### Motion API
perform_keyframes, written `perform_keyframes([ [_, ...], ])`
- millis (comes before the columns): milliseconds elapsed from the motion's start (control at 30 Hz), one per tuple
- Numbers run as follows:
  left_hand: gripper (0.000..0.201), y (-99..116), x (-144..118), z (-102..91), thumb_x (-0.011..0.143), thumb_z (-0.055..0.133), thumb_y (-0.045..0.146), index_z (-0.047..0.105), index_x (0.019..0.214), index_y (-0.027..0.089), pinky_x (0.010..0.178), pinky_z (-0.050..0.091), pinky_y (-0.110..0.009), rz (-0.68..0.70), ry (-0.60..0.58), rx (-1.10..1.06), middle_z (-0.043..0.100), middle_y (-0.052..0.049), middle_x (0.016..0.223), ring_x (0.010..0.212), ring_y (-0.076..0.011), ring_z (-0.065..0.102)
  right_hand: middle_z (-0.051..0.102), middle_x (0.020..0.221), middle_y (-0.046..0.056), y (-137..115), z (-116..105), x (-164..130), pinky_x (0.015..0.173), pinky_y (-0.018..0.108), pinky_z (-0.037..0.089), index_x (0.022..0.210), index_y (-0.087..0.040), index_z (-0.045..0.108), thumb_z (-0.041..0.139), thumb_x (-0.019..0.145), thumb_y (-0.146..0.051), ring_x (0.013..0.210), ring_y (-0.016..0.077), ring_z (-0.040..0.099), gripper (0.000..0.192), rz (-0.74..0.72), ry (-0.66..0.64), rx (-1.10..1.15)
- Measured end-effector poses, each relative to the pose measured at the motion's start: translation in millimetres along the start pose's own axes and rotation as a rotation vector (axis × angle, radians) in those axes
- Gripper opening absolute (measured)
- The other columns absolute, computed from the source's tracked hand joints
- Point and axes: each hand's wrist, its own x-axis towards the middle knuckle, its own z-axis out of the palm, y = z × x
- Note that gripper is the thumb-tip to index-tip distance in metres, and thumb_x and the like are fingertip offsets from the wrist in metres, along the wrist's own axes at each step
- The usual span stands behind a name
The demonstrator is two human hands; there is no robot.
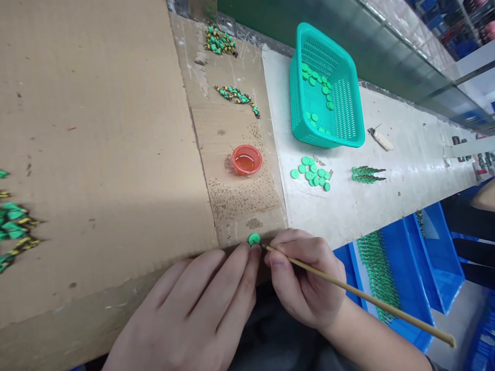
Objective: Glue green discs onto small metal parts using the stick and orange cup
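A small round green disc (254,239), like a button with holes, lies at the front edge of the cardboard. My left hand (204,304) has its fingers close together, and the fingertips hold the near side of that disc. In my right hand (307,278) a thin wooden stick (359,297) is pinched like a pen. Its tip is just right of the disc; I cannot tell whether they touch. Beyond the hands, tiny shiny bits (243,198) are scattered on the cardboard. Past them sits a small red dish (247,160) with liquid inside.
A teal basket (350,113) holding green discs stands at the back, with loose discs (313,172) before it. Green-and-black pieces lie in a pile (219,40), a row (367,174) and at far left (15,226). Blue bins (413,278) stand below right, near another person's arm (484,196).
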Motion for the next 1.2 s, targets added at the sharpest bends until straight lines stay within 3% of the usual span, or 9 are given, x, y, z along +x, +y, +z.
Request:
perform_keyframes([
  [467,0.034,-0.1,0.1,0.3,0.109,0.064,0.017,0.075,0.14,0.009,0.101,0.054,-0.052,0.001,-0.008,0.002,0.078,-0.012,0.143,0.122,-0.0345,0.069,0.074,0.084,0.0,-1.3,-1.3,-0.4,0.059,0.028,0.064,0.111,-0.026,0.06,0.068,0.1,-0.003,0.073,0.0174,0.077,0.027,0.049,0.003,0.024],
  [633,0.035,1.2,0.4,1.1,0.109,0.065,0.015,0.074,0.141,0.006,0.1,0.053,-0.053,-0.031,0.014,-0.012,0.079,-0.013,0.138,0.119,-0.0336,0.069,0.075,0.085,0.001,-3.2,-5.6,3.2,0.064,0.031,0.066,0.114,-0.025,0.065,0.065,0.104,-0.005,0.076,0.0183,0.077,0.022,0.115,0.085,0.163],
  [867,0.036,-0.5,-5.7,7.3,0.107,0.068,0.014,0.074,0.141,0.004,0.101,0.051,-0.055,0.018,0.025,0.016,0.079,-0.017,0.14,0.118,-0.0362,0.069,0.076,0.096,0.002,5.3,-12.0,65.9,0.077,0.034,0.064,0.112,-0.025,0.07,0.073,0.11,-0.016,0.086,0.0172,0.077,0.01,0.045,0.153,0.053],
  [1000,0.032,-1.9,-5.1,12.1,0.109,0.066,0.014,0.076,0.138,0.005,0.1,0.05,-0.053,0.004,0.084,0.007,0.08,-0.015,0.139,0.118,-0.034,0.069,0.071,0.09,-0.002,14.8,-5.3,105.1,0.071,0.028,0.058,0.098,-0.024,0.068,0.072,0.111,-0.018,0.078,0.0125,0.07,0.015,-0.097,0.129,-0.093],
  [1200,0.028,-2.2,-5.6,14.8,0.109,0.066,0.016,0.078,0.133,0.007,0.099,0.048,-0.052,0.002,0.089,0.007,0.082,-0.013,0.137,0.115,-0.0329,0.069,0.068,0.084,-0.002,21.4,3.3,119.5,0.067,0.028,0.052,0.086,-0.023,0.061,0.069,0.11,-0.018,0.072,0.0118,0.063,0.026,-0.118,0.041,-0.232],
])
